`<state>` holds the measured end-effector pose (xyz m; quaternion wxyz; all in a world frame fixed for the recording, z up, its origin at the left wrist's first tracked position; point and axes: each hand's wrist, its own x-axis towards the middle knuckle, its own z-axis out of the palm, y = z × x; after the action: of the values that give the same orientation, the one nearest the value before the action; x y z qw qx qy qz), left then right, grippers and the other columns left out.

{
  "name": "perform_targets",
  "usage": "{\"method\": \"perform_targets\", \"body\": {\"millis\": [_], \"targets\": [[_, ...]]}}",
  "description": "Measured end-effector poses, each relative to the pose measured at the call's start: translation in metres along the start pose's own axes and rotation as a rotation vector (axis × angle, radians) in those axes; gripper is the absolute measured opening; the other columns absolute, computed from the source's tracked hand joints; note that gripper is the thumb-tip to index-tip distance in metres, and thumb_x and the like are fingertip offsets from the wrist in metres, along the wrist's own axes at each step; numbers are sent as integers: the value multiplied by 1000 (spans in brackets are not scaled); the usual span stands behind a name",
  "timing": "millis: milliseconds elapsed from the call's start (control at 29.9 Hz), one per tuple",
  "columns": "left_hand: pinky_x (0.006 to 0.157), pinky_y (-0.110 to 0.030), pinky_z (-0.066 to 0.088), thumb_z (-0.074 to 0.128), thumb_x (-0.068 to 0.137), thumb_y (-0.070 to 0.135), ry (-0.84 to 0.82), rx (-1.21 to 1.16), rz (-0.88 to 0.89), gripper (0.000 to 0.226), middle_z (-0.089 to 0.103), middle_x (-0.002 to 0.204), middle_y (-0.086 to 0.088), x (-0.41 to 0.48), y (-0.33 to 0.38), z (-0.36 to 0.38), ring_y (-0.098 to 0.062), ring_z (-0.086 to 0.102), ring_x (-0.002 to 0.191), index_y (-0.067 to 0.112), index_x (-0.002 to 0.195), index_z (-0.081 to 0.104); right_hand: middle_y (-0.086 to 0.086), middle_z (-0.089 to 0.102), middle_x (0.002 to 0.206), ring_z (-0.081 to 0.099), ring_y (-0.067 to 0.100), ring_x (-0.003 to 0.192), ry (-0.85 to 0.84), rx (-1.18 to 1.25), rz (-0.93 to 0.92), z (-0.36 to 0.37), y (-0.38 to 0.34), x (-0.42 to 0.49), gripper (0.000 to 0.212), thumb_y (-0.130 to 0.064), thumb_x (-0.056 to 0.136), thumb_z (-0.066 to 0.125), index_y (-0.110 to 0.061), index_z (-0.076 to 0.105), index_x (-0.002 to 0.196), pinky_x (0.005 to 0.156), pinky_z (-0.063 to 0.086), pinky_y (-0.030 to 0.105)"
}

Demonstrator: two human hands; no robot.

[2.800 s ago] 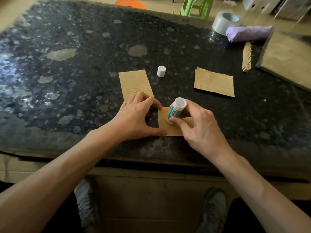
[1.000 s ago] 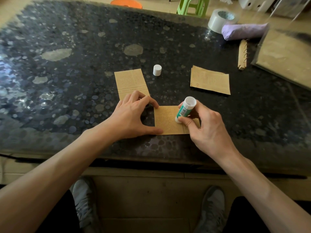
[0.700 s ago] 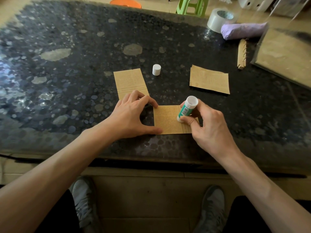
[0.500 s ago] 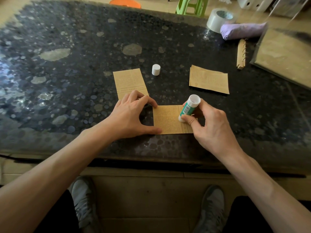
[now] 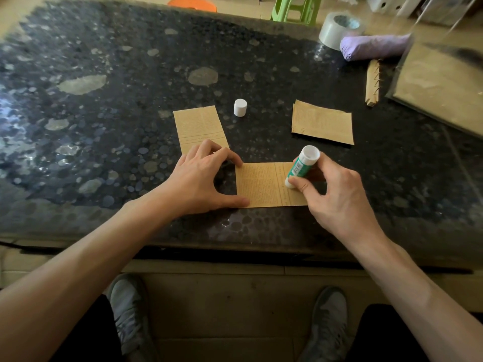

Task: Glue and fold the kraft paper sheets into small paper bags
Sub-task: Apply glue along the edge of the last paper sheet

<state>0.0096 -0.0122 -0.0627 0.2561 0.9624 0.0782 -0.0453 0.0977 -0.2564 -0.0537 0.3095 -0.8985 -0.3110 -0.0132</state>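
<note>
Glue stick (image 5: pixel 302 167) has slid right across the kraft sheet (image 5: pixel 261 185) since earlier, tip now down on the right-hand strip past the vertical line, tube tilted. Right hand (image 5: pixel 337 194) grips the tube, thumb and fingers curled round it. Left hand (image 5: pixel 201 178) unchanged: thumb flat on the sheet's lower left corner, fingertips by the upper left corner, pinning it. Sheet lies near the front edge of the table (image 5: pixel 104 113), its lower edge roughly parallel to that edge. Second kraft piece (image 5: pixel 200 126) just beyond the left fingers, white cap (image 5: pixel 240 107) upright beside it, third kraft piece (image 5: pixel 322 122) apart, beyond the right hand. Wide bare dark speckled stone to the left and far side. Far right corner: tape roll (image 5: pixel 339 28), purple bundle (image 5: pixel 373 47), brown stack (image 5: pixel 439 87). Green stool (image 5: pixel 295 7) behind the table.
</note>
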Motion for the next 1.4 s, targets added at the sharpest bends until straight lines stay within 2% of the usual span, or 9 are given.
{"method": "perform_targets", "body": {"millis": [200, 334, 501, 702, 835, 969, 1069, 1236, 1403], "targets": [[112, -38, 27, 72, 63, 76, 3, -4, 4, 81, 37, 134, 9, 0, 0, 1, -14, 34, 130, 44, 133, 48, -13, 61, 108, 56, 0, 100, -16, 0, 0, -2, 1, -3, 26, -17, 95, 74, -12, 64, 119, 79, 44, 0], [113, -38, 27, 74, 64, 74, 5, 1, 4, 79, 37, 135, 9, 0, -1, 1, -14, 33, 131, 44, 133, 48, 0, 70, 116, 59, 5, 104, -5, -14, 28, -6, 7, -2, 27, -15, 96, 72, -11, 64, 122, 85, 47, 12], [110, -36, 26, 68, 60, 78, -5, -2, 1, 83, 36, 134, 10, 0, 0, 0, -13, 32, 130, 44, 133, 48, 6, 71, 122, 66, 18, 113, 9, -25, 50, -9, 9, -3, 31, -15, 95, 73, -9, 64, 124, 89, 52, 24], [108, -36, 27, 70, 60, 77, -1, -5, 3, 81, 37, 133, 10, 0, 0, 1, -13, 33, 130, 45, 131, 48, 0, 69, 117, 64, 12, 108, 65, -16, 58, -8, 13, -4, 30, -16, 96, 72, -11, 64, 123, 88, 51, 21], [109, -35, 26, 70, 60, 78, 1, -5, 3, 82, 37, 133, 10, 0, 1, 0, -13, 33, 130, 44, 132, 48, -7, 65, 118, 64, 5, 107, 190, 137, 83, -13, 12, 3, 32, -22, 98, 70, -14, 63, 128, 90, 53, 15], [108, -35, 26, 73, 62, 75, 11, -4, 10, 81, 37, 133, 9, 0, 1, 1, -14, 33, 129, 42, 132, 48, -5, 70, 120, 68, 6, 112, 86, 308, 44, -5, -1, 11, 38, -29, 96, 72, -19, 62, 131, 94, 58, 28], [107, -35, 28, 73, 62, 75, 22, 7, 8, 83, 37, 132, 9, 0, 0, 2, -13, 33, 128, 41, 133, 46, -9, 70, 119, 67, 1, 111, -14, 328, 2, 9, -15, 12, 41, -28, 93, 76, -20, 61, 130, 90, 57, 20], [102, -31, 26, 75, 63, 74, 44, 9, 20, 84, 35, 128, 12, 1, -1, 3, -7, 29, 119, 40, 133, 44, -18, 69, 110, 63, -7, 110, -110, 253, -54, 23, -26, 18, 26, -26, 93, 77, -22, 64, 116, 91, 51, 11], [100, -30, 24, 74, 63, 75, 50, 9, 25, 84, 35, 127, 12, 1, -3, 4, -5, 26, 116, 40, 133, 44, -20, 64, 108, 61, -5, 99, -86, 144, -76, 24, -28, 20, 29, -32, 93, 77, -22, 60, 114, 85, 52, 11]]}}
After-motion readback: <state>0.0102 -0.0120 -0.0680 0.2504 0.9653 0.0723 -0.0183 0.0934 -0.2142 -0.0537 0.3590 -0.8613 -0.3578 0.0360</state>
